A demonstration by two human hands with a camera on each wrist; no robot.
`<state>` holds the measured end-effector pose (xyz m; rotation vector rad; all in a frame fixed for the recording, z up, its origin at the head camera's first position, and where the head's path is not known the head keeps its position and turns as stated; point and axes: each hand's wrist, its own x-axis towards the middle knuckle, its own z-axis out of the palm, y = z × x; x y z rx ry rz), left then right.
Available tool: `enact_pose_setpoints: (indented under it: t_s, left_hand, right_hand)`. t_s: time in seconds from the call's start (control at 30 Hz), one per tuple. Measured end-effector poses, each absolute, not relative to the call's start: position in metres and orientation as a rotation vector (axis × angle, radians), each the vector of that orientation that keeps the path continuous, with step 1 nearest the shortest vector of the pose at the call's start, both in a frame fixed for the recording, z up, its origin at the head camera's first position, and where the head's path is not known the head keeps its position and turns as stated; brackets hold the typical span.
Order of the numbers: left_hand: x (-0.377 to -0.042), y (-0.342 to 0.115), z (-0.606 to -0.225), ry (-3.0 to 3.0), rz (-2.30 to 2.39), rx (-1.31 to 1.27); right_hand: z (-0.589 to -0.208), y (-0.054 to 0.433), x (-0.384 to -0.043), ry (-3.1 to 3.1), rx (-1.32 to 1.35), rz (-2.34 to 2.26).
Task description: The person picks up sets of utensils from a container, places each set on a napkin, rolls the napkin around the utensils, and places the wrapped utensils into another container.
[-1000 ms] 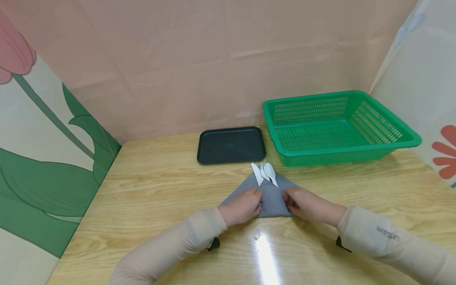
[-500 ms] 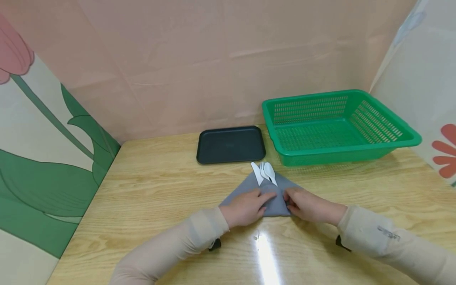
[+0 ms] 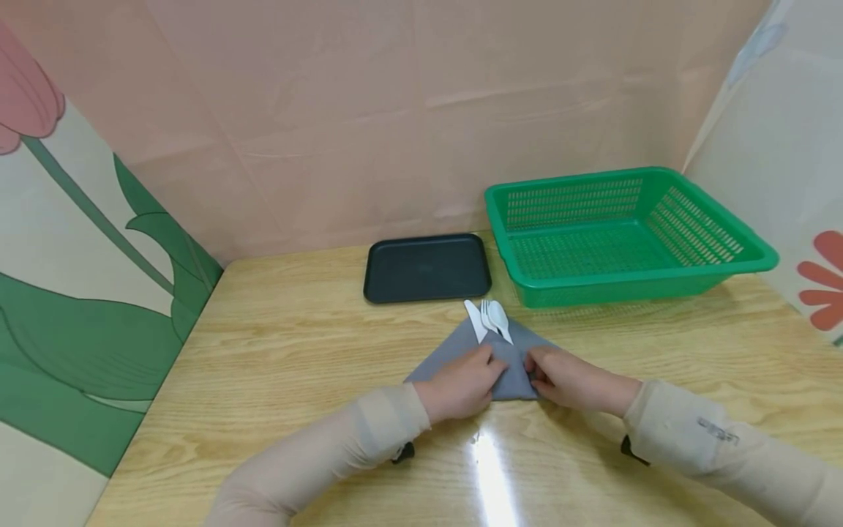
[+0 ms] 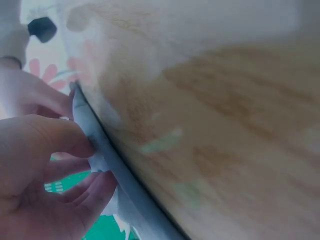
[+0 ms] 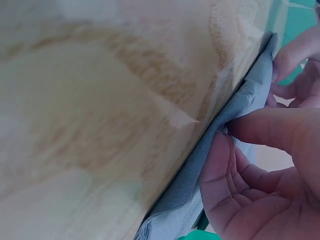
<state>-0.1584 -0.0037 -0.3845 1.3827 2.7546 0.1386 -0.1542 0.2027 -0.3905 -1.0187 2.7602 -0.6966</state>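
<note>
A grey cloth napkin (image 3: 516,382) lies partly folded on the table, its far corner pointing away from me. A white plastic knife (image 3: 475,322), fork (image 3: 487,318) and spoon (image 3: 499,318) stick out of its fold at the top. My left hand (image 3: 463,383) has its fingers curled on the folded flap, and in the left wrist view its thumb and fingertips pinch the napkin near its front edge. On the other side, my right hand (image 3: 571,378) pinches the right part of the fold between thumb and fingers. The handles of the cutlery are hidden under the cloth.
Behind the napkin, a black tray (image 3: 428,268) lies flat by the back wall. To its right stands a large green plastic basket (image 3: 626,280) with slotted sides. The wooden table (image 3: 283,351) reflects a bright light near the front.
My left hand has moved a little right along the flap; its index finger stretched across the cloth, then curled in. The right hand keeps its place, and the cutlery has hardly shifted.
</note>
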Motion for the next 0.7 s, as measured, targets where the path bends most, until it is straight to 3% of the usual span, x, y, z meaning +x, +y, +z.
enact_pose_setpoints:
  t_s: [0.7]
  left_hand:
    - [-0.1591,0.0046,-0.3815,2.720,0.006,1.374]
  right_hand:
    - [-0.3850,0.2098,-0.1573,2.763,-1.019,-0.676]
